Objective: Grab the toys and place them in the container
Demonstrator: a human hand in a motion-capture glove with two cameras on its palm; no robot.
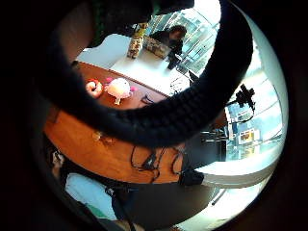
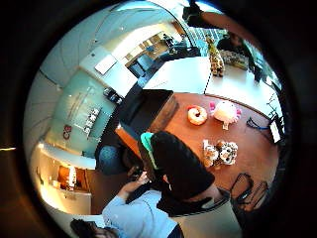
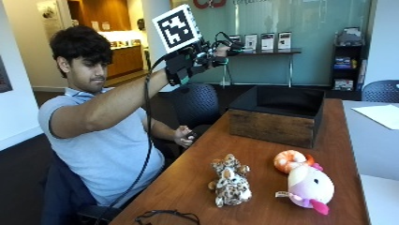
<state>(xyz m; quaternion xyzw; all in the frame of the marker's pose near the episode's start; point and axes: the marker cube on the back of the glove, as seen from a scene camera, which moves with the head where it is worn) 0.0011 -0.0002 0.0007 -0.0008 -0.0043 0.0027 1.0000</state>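
Nothing grabbed yet, hand raised well above the table

Basically the opening step: gloved right hand is lifted high, well apart from everything on the wooden table, holding nothing. Whether its fingers are spread or curled, cannot tell; the outside view shows mostly the back of the glove and rig, and the palm views only show glove edges.

Three toys lie on the table, none in the container. Leopard plush sits nearest the person. Pink-and-white plush lies just beside it on the far side. Orange ring toy touches or nearly touches the pink plush, on the side toward the container. Dark box with wooden front sits farther along the table, open top, inside looks dark, contents not visible.

My read: task not started, all toys remain. Next move calls for bringing the hand down and forward over one toy, probably the leopard since it is closest, closing round its body, then carrying it over the box rim. Soft plush should take a grasp easily; the ring toy lying against the pink plush may get nudged.
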